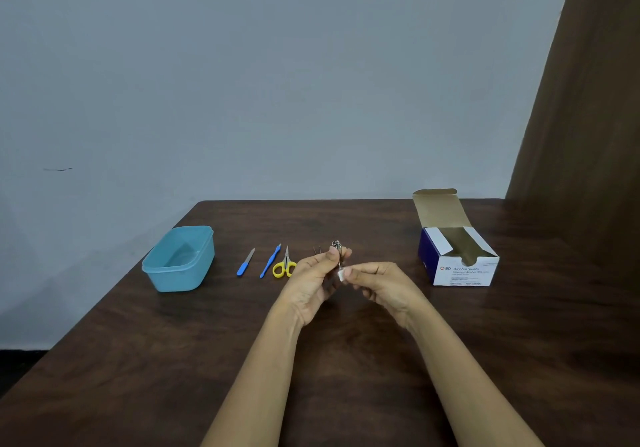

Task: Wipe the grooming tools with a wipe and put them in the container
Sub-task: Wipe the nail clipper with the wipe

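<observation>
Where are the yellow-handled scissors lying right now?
In the head view, the yellow-handled scissors lie on the table left of centre, between the longer blue-handled tool and the left hand.

Dim, even light; soft focus, wide-angle bowing.

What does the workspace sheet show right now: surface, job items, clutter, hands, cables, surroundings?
Surface: dark wooden table.
Job's things: blue container open, nothing seen inside; nail file, blue-handled tool and yellow scissors lie in a row to its right; alcohol swab box open, far right.
Clutter: thin dark item on the table, too small to identify.
Hands: left hand holds nail clipper upright; right hand pinches white wipe at its lower end.
Cables: nothing seen.
Surroundings: grey wall, brown curtain at right.
</observation>
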